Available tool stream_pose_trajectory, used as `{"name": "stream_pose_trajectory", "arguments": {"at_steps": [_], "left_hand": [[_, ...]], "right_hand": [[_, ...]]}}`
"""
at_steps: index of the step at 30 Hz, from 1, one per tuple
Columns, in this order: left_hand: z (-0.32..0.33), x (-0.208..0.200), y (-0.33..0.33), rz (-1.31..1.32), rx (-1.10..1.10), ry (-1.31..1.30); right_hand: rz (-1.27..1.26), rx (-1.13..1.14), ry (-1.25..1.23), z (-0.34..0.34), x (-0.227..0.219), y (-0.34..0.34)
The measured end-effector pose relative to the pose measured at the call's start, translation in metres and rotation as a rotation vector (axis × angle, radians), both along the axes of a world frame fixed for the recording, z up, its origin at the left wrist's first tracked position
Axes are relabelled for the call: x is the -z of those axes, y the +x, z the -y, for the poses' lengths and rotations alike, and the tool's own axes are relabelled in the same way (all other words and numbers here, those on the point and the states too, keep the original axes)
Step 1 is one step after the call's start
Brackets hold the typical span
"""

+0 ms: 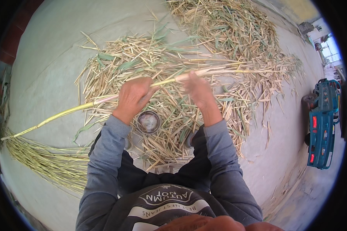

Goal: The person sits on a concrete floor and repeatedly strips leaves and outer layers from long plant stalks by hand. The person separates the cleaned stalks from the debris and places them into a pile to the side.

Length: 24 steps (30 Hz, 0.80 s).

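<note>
A long yellow-green stalk (67, 111) stretches across in front of me, its left end over a bundle of bare stalks. My left hand (134, 98) is closed around it near the middle. Pale, dry leaf sheath covers the stalk's right part. My right hand (200, 94) is at that sheathed part, its fingertips touching or just over it. Motion blurs those fingers, so their grip is unclear. Below the stalk, between my forearms, a small round bowl (149, 122) with whitish contents rests among the stripped leaves.
Dry stripped leaves (173, 133) litter the ground around my feet. A larger heap of stalks and leaves (227, 29) lies at the far right. Bare yellow-green stalks (46, 161) lie in a bundle at left. A blue-green vehicle (322, 125) stands on the right.
</note>
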<state>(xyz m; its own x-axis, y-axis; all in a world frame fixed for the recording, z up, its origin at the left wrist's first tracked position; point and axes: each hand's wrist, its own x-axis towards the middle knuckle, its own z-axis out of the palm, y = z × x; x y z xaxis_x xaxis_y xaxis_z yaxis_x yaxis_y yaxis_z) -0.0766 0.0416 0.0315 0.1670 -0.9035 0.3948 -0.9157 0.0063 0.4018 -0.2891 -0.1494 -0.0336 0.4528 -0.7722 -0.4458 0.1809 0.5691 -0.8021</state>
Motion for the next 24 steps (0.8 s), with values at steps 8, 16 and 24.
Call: {"name": "stream_pose_trajectory", "arguments": {"at_steps": [8,16,24], "left_hand": [[-0.013,-0.005,0.009,-0.081,-0.056,-0.027],[-0.005,-0.007,0.0,0.108,-0.097,-0.108],[-0.015,-0.012,0.028,-0.224,-0.105,0.206]], "right_hand": [[0.054,0.317,0.182,0.063,0.004,-0.057],[0.181,0.048,0.024,0.026,-0.005,-0.026],[0.323,-0.061,-0.179,0.016,-0.013,-0.018]]}}
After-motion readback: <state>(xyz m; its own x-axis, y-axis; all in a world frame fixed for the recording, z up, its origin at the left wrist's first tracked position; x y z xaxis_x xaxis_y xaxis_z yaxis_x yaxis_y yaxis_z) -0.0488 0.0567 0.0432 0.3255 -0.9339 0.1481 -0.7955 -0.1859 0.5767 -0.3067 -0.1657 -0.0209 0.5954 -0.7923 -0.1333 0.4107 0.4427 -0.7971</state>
